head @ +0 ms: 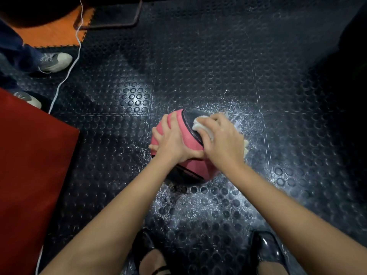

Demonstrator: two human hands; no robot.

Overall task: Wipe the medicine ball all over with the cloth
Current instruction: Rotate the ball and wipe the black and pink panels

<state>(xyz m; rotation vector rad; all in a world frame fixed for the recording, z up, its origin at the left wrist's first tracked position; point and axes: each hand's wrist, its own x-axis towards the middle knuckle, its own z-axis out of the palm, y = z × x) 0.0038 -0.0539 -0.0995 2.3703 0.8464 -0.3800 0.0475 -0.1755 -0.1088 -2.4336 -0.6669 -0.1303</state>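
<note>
Pink-and-black medicine ball [184, 139], black seam running near-to-far

No readable text, labels, brands, numbers or signs anywhere in view. The pink and black medicine ball [179, 143] shows no legible print on its visible faces, and part of it is covered by the hands and the cloth [200, 126]. The studded floor mat [218, 66], the red pad [29, 165] and the orange mat [57, 34] carry no markings that can be read. The grey shoe [54, 61] at the left has no logo that can be made out.
</note>
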